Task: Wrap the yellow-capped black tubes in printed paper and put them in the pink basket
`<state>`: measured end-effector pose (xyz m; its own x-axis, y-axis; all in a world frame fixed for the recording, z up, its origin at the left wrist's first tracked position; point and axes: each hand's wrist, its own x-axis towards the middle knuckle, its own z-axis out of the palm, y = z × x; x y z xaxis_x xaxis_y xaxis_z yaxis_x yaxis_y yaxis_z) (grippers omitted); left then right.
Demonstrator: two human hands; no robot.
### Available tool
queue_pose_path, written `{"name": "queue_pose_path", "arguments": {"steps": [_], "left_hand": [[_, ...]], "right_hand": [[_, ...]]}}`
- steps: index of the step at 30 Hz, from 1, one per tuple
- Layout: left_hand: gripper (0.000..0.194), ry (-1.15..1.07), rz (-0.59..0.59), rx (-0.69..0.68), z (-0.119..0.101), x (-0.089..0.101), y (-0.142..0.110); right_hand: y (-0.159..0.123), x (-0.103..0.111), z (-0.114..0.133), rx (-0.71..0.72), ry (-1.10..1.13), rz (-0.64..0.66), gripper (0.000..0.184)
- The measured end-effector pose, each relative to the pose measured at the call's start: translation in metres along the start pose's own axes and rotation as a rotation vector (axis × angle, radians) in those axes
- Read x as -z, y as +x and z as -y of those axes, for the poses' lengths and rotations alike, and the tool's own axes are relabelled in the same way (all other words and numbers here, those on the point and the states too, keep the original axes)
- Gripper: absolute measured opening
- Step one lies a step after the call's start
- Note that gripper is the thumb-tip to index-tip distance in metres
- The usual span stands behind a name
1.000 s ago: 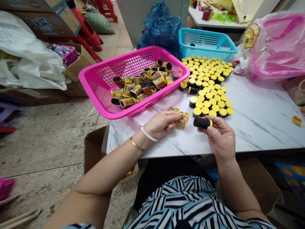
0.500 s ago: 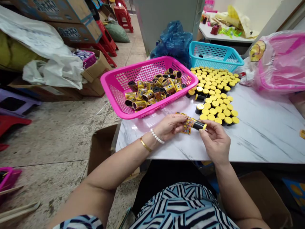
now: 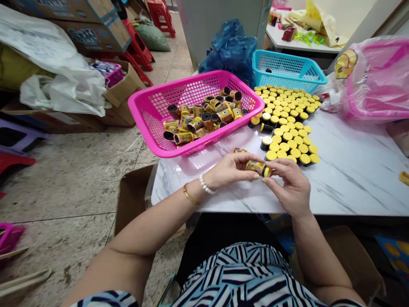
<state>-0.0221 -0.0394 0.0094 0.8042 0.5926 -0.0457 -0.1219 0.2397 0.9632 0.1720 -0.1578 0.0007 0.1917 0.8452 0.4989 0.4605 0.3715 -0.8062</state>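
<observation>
On the marble desk (image 3: 335, 179), a pink basket (image 3: 140, 121) sits beside packed yellow-capped canisters (image 3: 287, 136). Just above the desk, the left hand (image 3: 231, 168) and right hand (image 3: 289, 185) pinch a labelled canister (image 3: 258, 168) between them. A slipping grip could drop it and topple the nearby rows.

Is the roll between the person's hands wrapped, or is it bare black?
Wrapped. The roll, held between the left hand and right hand, shows a yellow printed wrapper around its body.
</observation>
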Motion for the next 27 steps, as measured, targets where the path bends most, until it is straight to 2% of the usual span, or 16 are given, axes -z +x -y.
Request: {"name": "queue_pose_path", "arguments": {"steps": [3, 5, 7, 8, 11, 13, 14, 17, 19, 20, 24, 27], "left_hand": [[0.048, 0.006, 0.033, 0.047, 0.005, 0.001, 0.001], [0.047, 0.009, 0.066, 0.049, 0.009, 0.001, 0.001], [0.047, 0.069, 0.062, -0.031, 0.012, 0.001, 0.001], [0.046, 0.136, 0.038, -0.093, 0.013, 0.001, 0.001], [0.04, 0.318, -0.032, -0.2, 0.013, 0.003, 0.003], [0.041, 0.263, -0.011, -0.138, 0.011, 0.005, 0.004], [0.044, 0.191, -0.003, -0.086, 0.009, 0.006, 0.005], [0.049, 0.046, -0.008, 0.035, 0.007, 0.008, 0.007], [0.045, 0.055, -0.017, 0.042, 0.008, 0.007, 0.008], [0.043, 0.074, -0.017, 0.029, 0.009, 0.007, 0.008], [0.044, 0.111, -0.024, -0.027, 0.01, 0.005, 0.008], [0.042, 0.088, 0.005, 0.027, 0.009, 0.004, 0.007]], "right_hand": [[0.002, 0.009, 0.002, 0.114, -0.102, 0.048, 0.043], [0.002, 0.014, 0.002, 0.246, -0.201, 0.08, 0.046], [0.0, 0.013, 0.0, 0.349, -0.288, 0.085, 0.041], [-0.001, 0.011, -0.001, 0.353, -0.297, 0.068, 0.038], [-0.004, -0.002, -0.006, 0.156, -0.16, -0.015, 0.03], [-0.004, -0.008, -0.007, 0.013, -0.04, -0.037, 0.031], [-0.003, -0.009, -0.008, -0.012, -0.013, -0.032, 0.032], [-0.001, -0.008, -0.009, 0.088, -0.083, -0.008, 0.033], [-0.001, -0.008, -0.012, 0.122, -0.131, -0.012, 0.031], [-0.002, -0.009, -0.013, 0.089, -0.12, -0.019, 0.029], [-0.006, -0.015, -0.02, -0.248, 0.117, -0.045, 0.028], [-0.005, -0.012, -0.022, -0.354, 0.283, 0.055, 0.038]]}}
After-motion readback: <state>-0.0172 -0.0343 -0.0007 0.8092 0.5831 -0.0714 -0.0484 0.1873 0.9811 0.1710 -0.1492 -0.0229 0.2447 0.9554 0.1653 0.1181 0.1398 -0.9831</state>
